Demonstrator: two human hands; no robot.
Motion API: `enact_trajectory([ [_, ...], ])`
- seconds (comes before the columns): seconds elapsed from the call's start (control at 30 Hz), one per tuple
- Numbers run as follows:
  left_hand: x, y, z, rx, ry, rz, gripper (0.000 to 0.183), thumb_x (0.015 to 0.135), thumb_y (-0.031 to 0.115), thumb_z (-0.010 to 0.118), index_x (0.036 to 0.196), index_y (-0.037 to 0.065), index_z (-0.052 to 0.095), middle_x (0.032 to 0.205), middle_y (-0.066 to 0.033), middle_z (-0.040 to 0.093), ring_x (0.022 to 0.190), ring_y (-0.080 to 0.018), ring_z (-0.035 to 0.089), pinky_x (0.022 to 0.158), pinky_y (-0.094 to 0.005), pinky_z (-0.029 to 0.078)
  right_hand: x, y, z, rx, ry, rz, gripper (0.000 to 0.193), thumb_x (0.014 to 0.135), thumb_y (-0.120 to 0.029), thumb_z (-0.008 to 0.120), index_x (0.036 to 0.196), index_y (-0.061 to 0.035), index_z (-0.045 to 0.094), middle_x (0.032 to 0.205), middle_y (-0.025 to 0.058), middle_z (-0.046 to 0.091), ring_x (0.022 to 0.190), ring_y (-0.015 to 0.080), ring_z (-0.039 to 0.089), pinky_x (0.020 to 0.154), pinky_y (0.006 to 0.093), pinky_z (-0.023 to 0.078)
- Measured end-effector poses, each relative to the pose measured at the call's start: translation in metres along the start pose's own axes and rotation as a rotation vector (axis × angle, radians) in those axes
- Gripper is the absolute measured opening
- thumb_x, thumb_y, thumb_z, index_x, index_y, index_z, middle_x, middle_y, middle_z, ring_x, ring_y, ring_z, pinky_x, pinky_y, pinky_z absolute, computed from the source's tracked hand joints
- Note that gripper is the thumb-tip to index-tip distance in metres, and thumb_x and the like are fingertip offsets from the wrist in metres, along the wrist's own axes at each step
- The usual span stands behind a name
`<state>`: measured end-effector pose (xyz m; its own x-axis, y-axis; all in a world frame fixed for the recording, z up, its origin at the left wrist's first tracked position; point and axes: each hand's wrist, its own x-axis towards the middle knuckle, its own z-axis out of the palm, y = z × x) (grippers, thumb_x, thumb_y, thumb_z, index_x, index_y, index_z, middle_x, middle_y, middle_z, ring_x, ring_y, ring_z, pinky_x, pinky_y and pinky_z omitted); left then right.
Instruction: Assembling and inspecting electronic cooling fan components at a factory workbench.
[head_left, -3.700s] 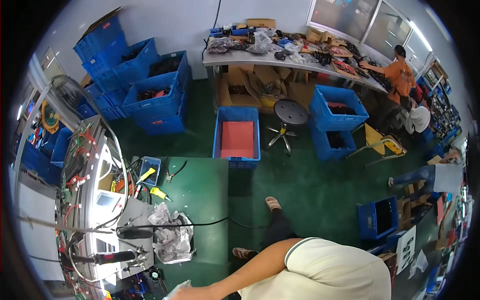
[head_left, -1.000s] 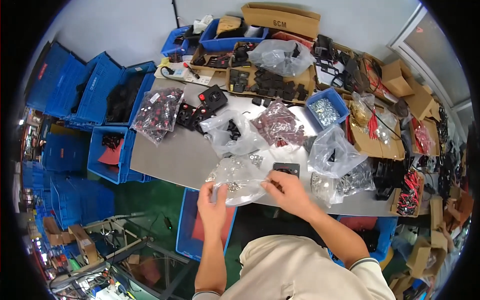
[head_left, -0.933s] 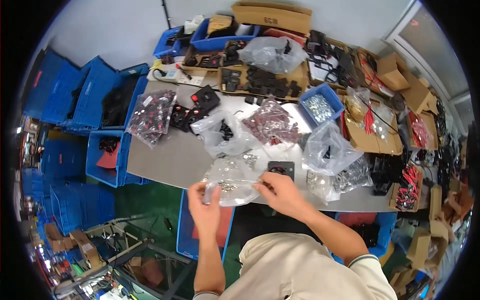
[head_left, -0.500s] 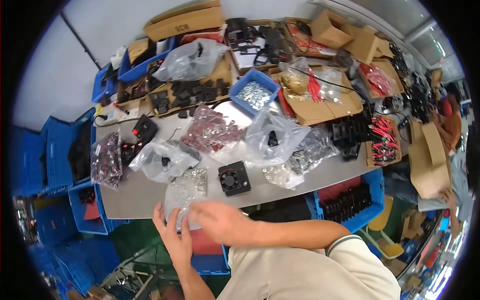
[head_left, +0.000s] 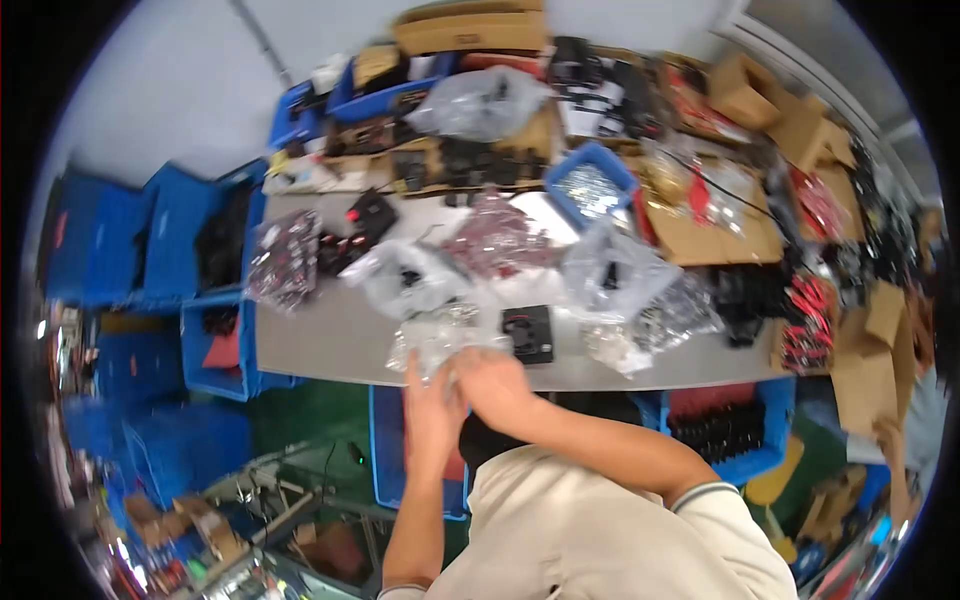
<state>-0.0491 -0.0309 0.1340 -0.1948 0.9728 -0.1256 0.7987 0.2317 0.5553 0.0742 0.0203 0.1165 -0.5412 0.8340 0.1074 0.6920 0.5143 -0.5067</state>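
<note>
A clear plastic bag (head_left: 440, 335) with small shiny metal parts lies at the table's front edge. My left hand (head_left: 430, 405) has its fingers closed on the near end of this bag. Right beside it, my right hand (head_left: 492, 382) is curled onto the same end, its fingertips partly hidden and blurred. Just right of the bag sits a square black case with a round fan (head_left: 527, 335). Behind lies an open whitish plastic bag (head_left: 410, 280) with a black part inside.
Further back are a bag of dark red parts (head_left: 497, 240) and a blue bin of metal pieces (head_left: 590, 152). Cardboard trays (head_left: 730, 235) line the table's rear. Blue crates (head_left: 375, 440) stand below the front edge. A person's hand (head_left: 888, 435) shows at the far right.
The view has swung left, so the table appears shifted right. My left hand's fingers, spread before, have drawn together at the bag. My right hand stays close to the left.
</note>
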Motion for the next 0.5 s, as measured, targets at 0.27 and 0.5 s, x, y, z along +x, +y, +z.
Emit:
enact_trajectory([
  [0.27,0.004,-0.010,-0.003,-0.113,0.156,-0.062,0.044,0.080,-0.003,0.058,0.123,0.009,0.062,0.144,-0.0247,0.037,0.117,-0.0449,0.052,0.086,-0.0506,0.050,0.022,-0.009,0.005,-0.052,-0.121,-0.111,0.021,0.075,-0.013,0.062,0.094,-0.0050,0.063,0.091,0.0100,0.065,0.082,0.0241,0.067,0.065,0.0353,0.055],
  [0.5,0.027,-0.019,-0.037,-0.139,0.030,0.048,0.031,0.081,0.003,0.062,0.110,0.009,0.070,0.145,-0.0219,0.037,0.125,-0.0405,0.046,0.102,-0.0450,0.042,0.040,-0.002,-0.002,0.044,-0.243,-0.037,0.016,0.078,-0.008,0.058,0.094,-0.0042,0.059,0.087,0.0128,0.065,0.085,0.0327,0.066,0.067,0.0417,0.054],
])
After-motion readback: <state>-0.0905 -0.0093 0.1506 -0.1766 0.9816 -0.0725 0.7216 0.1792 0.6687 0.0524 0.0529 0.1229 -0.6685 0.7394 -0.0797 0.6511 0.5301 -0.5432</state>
